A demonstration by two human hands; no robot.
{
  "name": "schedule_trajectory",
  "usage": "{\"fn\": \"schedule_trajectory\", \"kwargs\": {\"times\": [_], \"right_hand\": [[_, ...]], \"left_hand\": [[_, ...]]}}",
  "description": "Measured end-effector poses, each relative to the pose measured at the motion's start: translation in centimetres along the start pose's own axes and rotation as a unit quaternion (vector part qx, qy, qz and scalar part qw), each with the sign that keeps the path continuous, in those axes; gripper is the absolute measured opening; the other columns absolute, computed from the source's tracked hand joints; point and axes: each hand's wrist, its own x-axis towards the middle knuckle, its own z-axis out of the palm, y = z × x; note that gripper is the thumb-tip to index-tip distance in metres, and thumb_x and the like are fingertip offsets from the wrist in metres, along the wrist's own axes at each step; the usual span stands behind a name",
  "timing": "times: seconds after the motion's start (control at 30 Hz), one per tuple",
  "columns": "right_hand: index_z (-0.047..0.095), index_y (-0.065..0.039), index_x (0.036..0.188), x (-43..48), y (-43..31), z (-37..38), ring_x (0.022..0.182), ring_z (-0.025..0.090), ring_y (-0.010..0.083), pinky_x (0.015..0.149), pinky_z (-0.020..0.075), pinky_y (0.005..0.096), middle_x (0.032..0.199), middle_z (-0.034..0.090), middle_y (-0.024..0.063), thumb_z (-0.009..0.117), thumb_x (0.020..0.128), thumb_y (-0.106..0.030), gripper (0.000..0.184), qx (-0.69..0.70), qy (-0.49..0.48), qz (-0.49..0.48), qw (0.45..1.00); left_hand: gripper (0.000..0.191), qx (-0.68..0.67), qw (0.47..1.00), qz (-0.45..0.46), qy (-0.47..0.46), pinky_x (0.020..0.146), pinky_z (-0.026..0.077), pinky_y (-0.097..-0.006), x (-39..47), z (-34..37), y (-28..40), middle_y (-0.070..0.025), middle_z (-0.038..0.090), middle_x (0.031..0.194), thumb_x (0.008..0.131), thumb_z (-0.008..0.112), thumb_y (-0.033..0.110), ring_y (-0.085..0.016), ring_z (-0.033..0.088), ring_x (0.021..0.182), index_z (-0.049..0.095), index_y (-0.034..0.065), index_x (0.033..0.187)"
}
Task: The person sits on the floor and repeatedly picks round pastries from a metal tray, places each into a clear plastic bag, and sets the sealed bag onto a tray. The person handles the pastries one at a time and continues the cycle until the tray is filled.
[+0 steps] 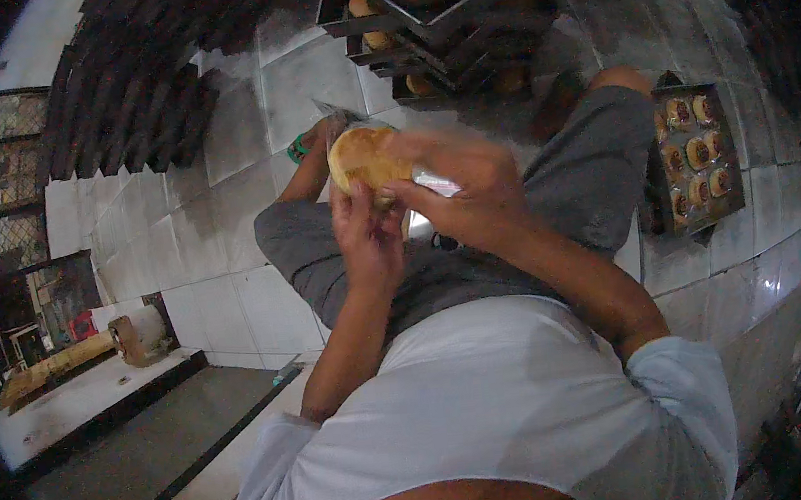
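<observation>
A round, golden-brown bread bun (363,154) is held up in front of my lap, with what looks like clear plastic around its far edge. My left hand (369,231) grips the bun's near side, fingertips and thumb pressed on it. My right hand (473,179) is on the bun's right side, its thumb and fingers touching the bun; the fingers are blurred. Beneath my right hand lies a shiny plastic packet (436,184) with printing on it, over my lap.
Stacked dark metal trays (423,16) with buns stand ahead. To the right, a dark tray (735,199) holds several topped buns. Dark corrugated pieces (137,94) are at the upper left. A ledge (98,391) at the left bears a wooden piece (61,369) and a cylindrical object (140,335).
</observation>
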Motion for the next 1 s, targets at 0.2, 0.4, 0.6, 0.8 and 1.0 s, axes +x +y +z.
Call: {"fn": "schedule_trajectory", "kwargs": {"times": [0.2,0.4,0.6,0.8,1.0], "right_hand": [[0.075,-0.006,0.092,1.5,0.4,-2.9,0.078,0.069,0.0305,0.069,0.0569,0.0439,0.091,0.068,0.0107,0.076,0.087,-0.025,0.020,-0.111,-0.021,-0.042,0.993],[0.072,-0.003,0.085,-0.3,6.3,-2.4,0.075,0.069,0.0304,0.065,0.0548,0.0408,0.084,0.068,0.0116,0.079,0.084,-0.013,0.013,-0.180,-0.058,-0.044,0.981],[0.075,-0.001,0.090,1.4,-0.4,-4.9,0.074,0.073,0.0273,0.066,0.0567,0.0350,0.084,0.073,0.0132,0.082,0.082,-0.009,0.013,-0.108,-0.042,-0.005,0.993],[0.080,-0.008,0.095,-0.6,-4.0,-7.0,0.086,0.074,0.0284,0.077,0.0590,0.0404,0.091,0.075,0.0118,0.081,0.084,-0.014,0.013,-0.044,-0.054,0.086,0.994],[0.073,-0.004,0.095,-4.2,-9.1,-5.2,0.082,0.072,0.0249,0.071,0.0578,0.0370,0.095,0.071,0.0099,0.082,0.085,-0.012,0.015,-0.124,-0.155,0.013,0.980]], "left_hand": [[0.060,0.225,0.974,0.000,-0.034,0.103,0.057,-0.0437,-3.8,6.3,4.2,-0.0117,0.061,0.139,0.110,0.056,0.026,-0.026,0.065,0.123,0.034,0.0028,0.160],[0.062,0.687,0.711,0.144,-0.040,0.057,0.056,-0.0332,1.0,1.1,-0.6,-0.0132,0.075,0.082,0.107,0.056,0.021,-0.020,0.072,0.068,0.034,0.0025,0.162],[0.078,0.017,0.962,-0.269,-0.046,0.088,0.059,-0.0471,0.9,-1.4,0.6,-0.0170,0.072,0.113,0.108,0.041,0.060,-0.032,0.071,0.101,0.021,0.0148,0.168],[0.096,-0.420,0.814,-0.334,-0.222,0.109,0.049,-0.0598,4.8,1.2,-4.3,-0.0223,0.053,0.149,0.091,0.045,0.087,-0.043,0.061,0.126,0.044,0.0175,0.158],[0.080,-0.364,0.850,-0.291,-0.246,0.102,0.052,-0.0665,1.3,7.0,-0.6,-0.0299,0.055,0.142,0.087,0.060,0.082,-0.046,0.065,0.117,0.054,0.0290,0.147]]}}
